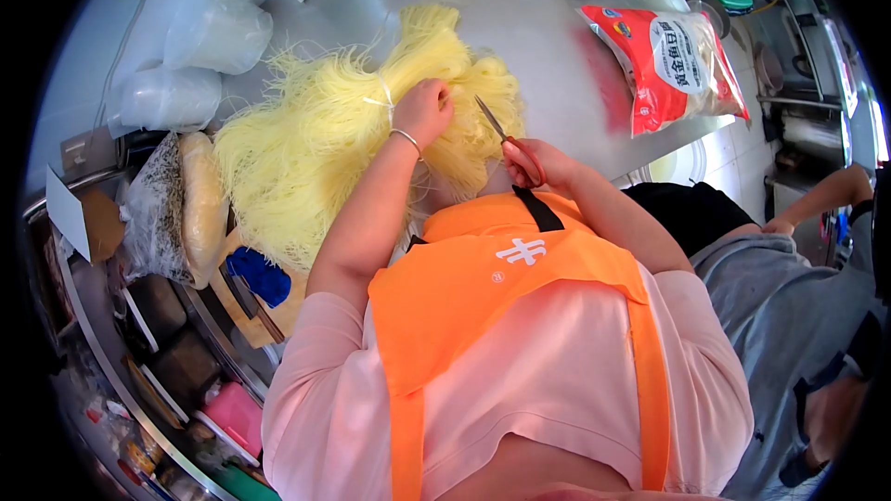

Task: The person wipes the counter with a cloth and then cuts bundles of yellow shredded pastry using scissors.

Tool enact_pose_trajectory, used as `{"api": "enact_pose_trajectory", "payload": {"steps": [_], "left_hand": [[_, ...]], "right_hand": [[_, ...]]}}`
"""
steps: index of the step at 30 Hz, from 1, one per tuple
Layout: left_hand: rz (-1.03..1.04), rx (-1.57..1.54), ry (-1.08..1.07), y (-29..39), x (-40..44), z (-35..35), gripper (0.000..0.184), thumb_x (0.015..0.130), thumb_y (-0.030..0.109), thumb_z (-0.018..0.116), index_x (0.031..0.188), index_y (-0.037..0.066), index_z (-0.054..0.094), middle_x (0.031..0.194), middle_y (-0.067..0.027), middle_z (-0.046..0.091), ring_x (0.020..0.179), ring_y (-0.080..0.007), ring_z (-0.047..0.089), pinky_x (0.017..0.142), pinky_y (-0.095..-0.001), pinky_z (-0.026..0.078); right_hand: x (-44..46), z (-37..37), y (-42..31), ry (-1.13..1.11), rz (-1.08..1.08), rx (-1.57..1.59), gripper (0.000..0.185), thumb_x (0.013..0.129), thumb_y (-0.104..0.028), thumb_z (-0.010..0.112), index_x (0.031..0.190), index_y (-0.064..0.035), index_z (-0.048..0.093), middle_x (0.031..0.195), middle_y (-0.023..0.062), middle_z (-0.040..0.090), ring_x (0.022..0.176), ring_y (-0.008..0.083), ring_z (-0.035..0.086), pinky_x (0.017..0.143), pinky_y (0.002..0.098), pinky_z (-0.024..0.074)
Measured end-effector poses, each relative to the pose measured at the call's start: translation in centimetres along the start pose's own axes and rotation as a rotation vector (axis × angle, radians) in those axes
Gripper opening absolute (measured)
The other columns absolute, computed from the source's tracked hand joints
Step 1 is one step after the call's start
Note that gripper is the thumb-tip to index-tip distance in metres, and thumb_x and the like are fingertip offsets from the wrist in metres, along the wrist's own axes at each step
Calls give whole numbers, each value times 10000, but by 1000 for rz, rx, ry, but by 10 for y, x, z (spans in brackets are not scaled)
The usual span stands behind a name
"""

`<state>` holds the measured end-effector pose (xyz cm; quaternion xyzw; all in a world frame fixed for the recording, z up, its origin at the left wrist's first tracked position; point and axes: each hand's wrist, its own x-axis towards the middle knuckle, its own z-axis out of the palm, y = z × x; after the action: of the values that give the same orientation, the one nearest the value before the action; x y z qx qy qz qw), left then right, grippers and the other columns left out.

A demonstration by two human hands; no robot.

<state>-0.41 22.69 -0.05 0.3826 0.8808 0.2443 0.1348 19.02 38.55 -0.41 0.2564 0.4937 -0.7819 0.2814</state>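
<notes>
A large heap of thin pale-yellow noodles (316,130) lies on the metal table, with a white tie (382,100) round one bundle. My left hand (424,111), a bracelet at its wrist, rests on the noodles just beside the tie. Its fingers are curled in among the strands, and their tips are partly hidden. In my right hand (546,164) is a pair of scissors (501,130) with reddish handles. The blades look closed and point up and left, over the right edge of the noodles and apart from my left hand.
A red-and-white food bag (673,65) lies to the right on the metal table (557,56). Clear plastic tubs (218,28) and filled bags (200,209) stand at left. A blue cloth (258,276) lies below the noodles. Another person in grey (780,306) is close on my right.
</notes>
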Motion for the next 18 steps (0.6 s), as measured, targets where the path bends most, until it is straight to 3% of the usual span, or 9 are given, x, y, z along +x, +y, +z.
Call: {"api": "enact_pose_trajectory", "payload": {"steps": [4,14,16,18], "left_hand": [[-17,-30,50,-6,0,4,107,814,173,613,846,77,579,789,-138,636,748,-338,613,668,-439,489],[-66,-170,-21,-4,-4,-6,169,823,200,622,899,56,575,821,-134,643,767,-330,617,677,-414,490],[-72,-204,20,-5,-5,-7,191,828,200,649,907,48,566,759,-97,616,660,-241,586,624,-338,470],[-60,-208,48,-3,-7,-7,190,825,196,654,902,47,563,752,-95,612,647,-237,577,618,-336,466]], "right_hand": [[-1,2,-2,-7,1,23,492,867,-578,567,811,-90,530,693,-8,510,575,90,504,544,231,443],[0,3,-6,-15,2,-47,507,875,-591,542,834,-87,527,721,-5,510,603,85,505,551,232,438],[-7,12,-19,-51,5,-41,517,890,-598,507,849,-83,510,742,-2,491,619,82,488,561,231,429],[-9,19,-26,-115,-8,-39,519,896,-599,493,849,-82,501,750,0,482,624,83,479,566,232,425]]}}
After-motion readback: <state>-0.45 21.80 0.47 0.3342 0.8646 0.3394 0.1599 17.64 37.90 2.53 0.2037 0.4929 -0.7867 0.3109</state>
